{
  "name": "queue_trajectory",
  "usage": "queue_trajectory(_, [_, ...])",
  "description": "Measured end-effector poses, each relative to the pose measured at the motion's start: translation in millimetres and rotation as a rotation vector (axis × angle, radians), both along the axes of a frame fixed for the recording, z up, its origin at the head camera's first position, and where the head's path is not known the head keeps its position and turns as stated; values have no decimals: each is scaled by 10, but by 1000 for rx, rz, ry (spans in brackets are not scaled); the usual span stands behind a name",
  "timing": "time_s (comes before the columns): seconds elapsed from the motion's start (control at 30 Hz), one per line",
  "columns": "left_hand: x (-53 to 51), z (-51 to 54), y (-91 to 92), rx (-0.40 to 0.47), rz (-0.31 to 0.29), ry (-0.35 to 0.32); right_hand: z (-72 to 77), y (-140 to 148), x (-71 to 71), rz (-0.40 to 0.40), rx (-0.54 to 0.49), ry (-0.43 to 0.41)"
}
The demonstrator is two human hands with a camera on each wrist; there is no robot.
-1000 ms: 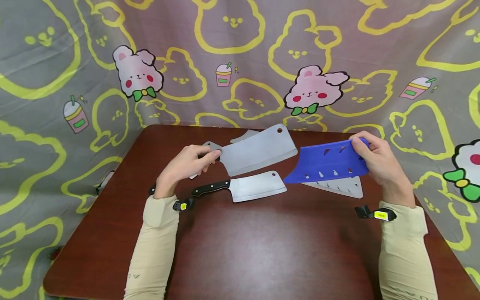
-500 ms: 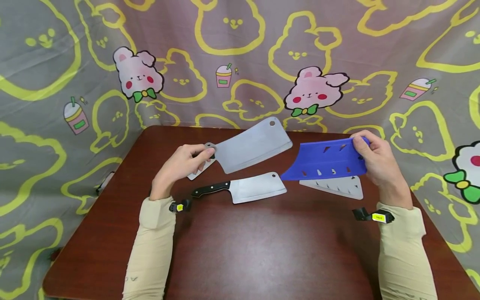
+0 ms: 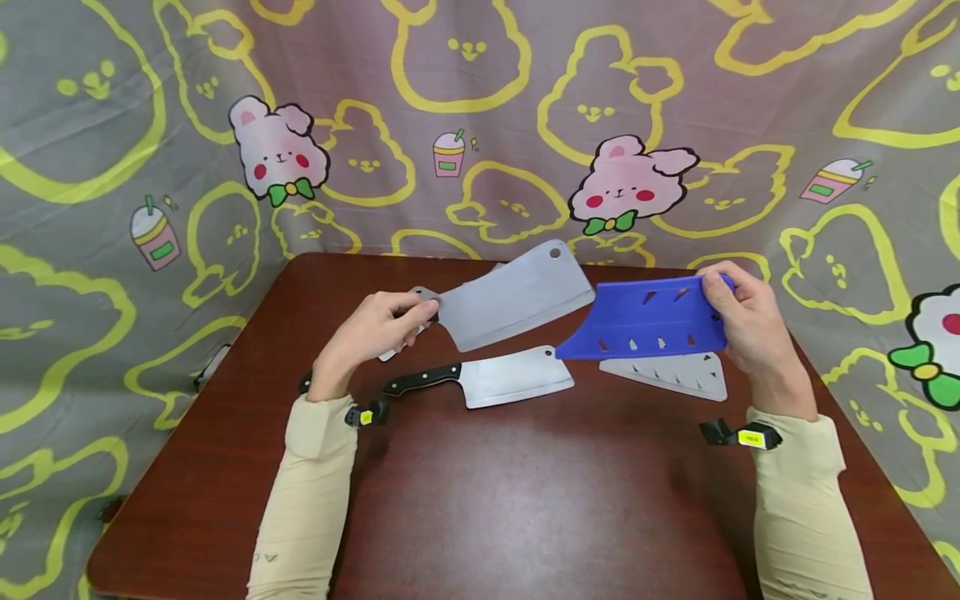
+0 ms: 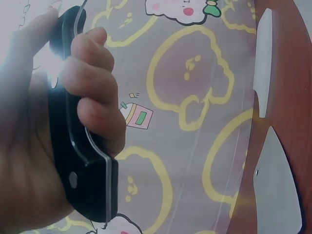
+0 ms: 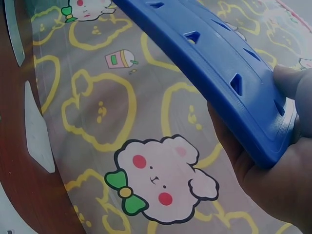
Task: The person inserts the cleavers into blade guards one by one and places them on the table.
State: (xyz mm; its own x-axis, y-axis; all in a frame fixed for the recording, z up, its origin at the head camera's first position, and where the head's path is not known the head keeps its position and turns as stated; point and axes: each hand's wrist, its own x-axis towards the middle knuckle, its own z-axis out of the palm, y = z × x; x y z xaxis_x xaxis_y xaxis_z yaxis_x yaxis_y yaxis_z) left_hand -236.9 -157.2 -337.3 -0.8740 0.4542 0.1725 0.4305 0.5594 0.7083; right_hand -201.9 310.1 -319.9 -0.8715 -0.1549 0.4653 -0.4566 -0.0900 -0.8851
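Note:
My left hand (image 3: pixel 378 329) grips the black riveted handle (image 4: pixel 73 136) of a large cleaver (image 3: pixel 517 296). Its broad grey blade points right and slightly up, above the table, with a hole near the tip. My right hand (image 3: pixel 753 333) pinches the right end of a blue plastic blade guard (image 3: pixel 645 321), thumb in front. Slots pierce this guard (image 5: pixel 214 63), and its left end is curved to a point. A narrow gap lies between the blade's end and the guard. Below them a smaller black-handled cleaver (image 3: pixel 517 379) lies flat on the table.
A white slotted guard (image 3: pixel 675 375) lies under the blue one. Behind my left hand, a pale flat piece (image 3: pixel 397 346) shows partly, and another peeks out behind the large blade. The dark red table (image 3: pixel 525 500) ends at a patterned curtain (image 3: pixel 495 108).
The large cleaver shifted slightly left and up, then back right. The blue guard has moved a little left with my right hand. Both grips stay the same.

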Motion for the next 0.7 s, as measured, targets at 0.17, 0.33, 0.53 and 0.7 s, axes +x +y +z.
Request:
queue_trajectory(0.17, [18, 9, 33, -18, 11, 32, 9, -28, 1, -3, -25, 6])
queue_trajectory(0.33, [81, 59, 65, -10, 46, 31, 27, -59, -10, -27, -49, 39])
queue_trajectory(0.53, [175, 160, 78, -33, -1, -3, 39, -41, 8, -96, -47, 51])
queue_trajectory(0.7, [232, 217, 63, -78, -87, -14, 38, 9, 37, -78, -104, 28])
